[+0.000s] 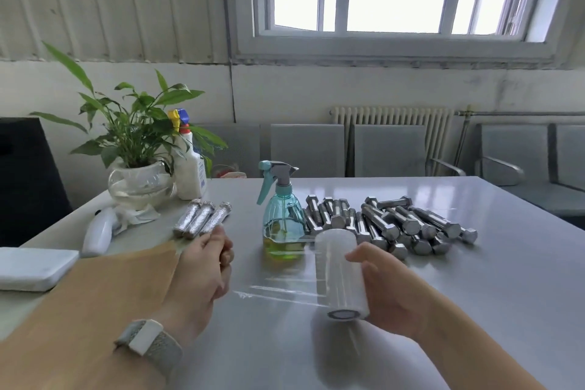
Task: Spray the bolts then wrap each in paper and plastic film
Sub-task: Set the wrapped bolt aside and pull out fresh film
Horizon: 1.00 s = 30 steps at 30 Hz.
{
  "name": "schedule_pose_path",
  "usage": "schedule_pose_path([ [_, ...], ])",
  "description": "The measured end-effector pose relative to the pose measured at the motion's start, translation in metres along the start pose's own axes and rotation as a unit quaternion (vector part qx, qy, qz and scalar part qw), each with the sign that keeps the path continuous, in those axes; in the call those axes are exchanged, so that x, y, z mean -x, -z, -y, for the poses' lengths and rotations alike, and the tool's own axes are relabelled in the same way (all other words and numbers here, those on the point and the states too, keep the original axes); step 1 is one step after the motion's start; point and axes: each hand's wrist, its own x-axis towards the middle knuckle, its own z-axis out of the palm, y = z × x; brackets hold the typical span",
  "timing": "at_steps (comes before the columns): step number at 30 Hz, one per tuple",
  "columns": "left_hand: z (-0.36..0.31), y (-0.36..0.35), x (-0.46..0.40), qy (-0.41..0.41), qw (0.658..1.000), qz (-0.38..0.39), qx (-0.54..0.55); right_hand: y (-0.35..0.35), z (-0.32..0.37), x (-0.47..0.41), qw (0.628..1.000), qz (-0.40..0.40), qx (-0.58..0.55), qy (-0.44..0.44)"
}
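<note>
Head view: I see the roll of plastic film (342, 274) in the lower centre of the frame, held by the right hand (380, 288), whose fingers close around the roll's right side. The roll's long axis runs from the near end, where the core opening faces the camera, up and slightly left toward the spray bottle. A drawn-out sheet of film (278, 290) stretches leftward from the roll toward the left hand (205, 263), which is curled into a closed fist to the left of centre. I cannot tell what the fist pinches; I judge it has the free edge of the film or a bolt under wrapping, but the fingers hide it.

The coming move turns on this relation: the film runs left from the roll, across its long axis, so the left hand is the nearer one to the free edge and the right hand controls pay-out.

Three wrapped bolts (202, 218) lie side by side just above the left hand, long axes angled up-right. The pile of bare hex bolts (395, 225) lies right of centre, just behind the roll. The teal spray bottle (283, 215), holding yellow-green liquid, stands between the two groups. A sheet of brown paper (104, 291) lies under the left forearm.

At upper left, a white spray bottle (190, 168) carries a label; its writing is too small to read. No other text or brand is legible.
</note>
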Motion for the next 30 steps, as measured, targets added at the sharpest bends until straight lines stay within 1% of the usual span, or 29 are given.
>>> schedule_pose_path([
  [2,-0.004,0.009,0.0,0.012,1.0,0.02,0.008,0.004,0.001,-0.001,1.0,0.01,0.009,0.006],
  [5,-0.006,0.017,-0.001,0.024,0.999,0.042,0.003,0.01,0.001,-0.003,1.0,-0.017,0.004,0.023],
  [8,-0.003,0.022,-0.004,0.017,0.999,0.036,-0.024,0.012,-0.001,-0.006,0.999,-0.033,0.002,0.034],
  [11,0.007,0.025,-0.007,-0.029,0.991,0.003,-0.132,0.015,-0.001,-0.007,0.999,-0.03,0.013,0.017],
  [13,0.014,0.028,-0.008,-0.077,0.972,-0.019,-0.219,0.021,0.003,-0.004,1.0,-0.023,0.016,0.007],
  [15,0.018,0.031,-0.01,-0.104,0.959,-0.041,-0.259,0.026,0.008,-0.001,1.0,-0.018,0.025,0.004],
  [17,0.019,0.036,-0.012,-0.113,0.955,-0.052,-0.27,0.027,0.012,0.001,0.999,-0.028,0.037,0.005],
  [19,0.017,0.04,-0.015,-0.104,0.954,-0.053,-0.277,0.031,0.016,0.003,0.995,-0.058,0.075,0.01],
  [23,0.012,0.041,-0.019,-0.041,0.972,-0.042,-0.228,0.038,0.025,0.01,0.989,-0.102,0.099,0.04],
  [26,0.007,0.041,-0.02,-0.015,0.98,-0.03,-0.195,0.035,0.026,0.012,0.987,-0.095,0.116,0.05],
  [30,0.009,0.046,-0.024,-0.04,0.971,-0.041,-0.231,0.034,0.031,0.016,0.993,-0.088,0.08,0.012],
])
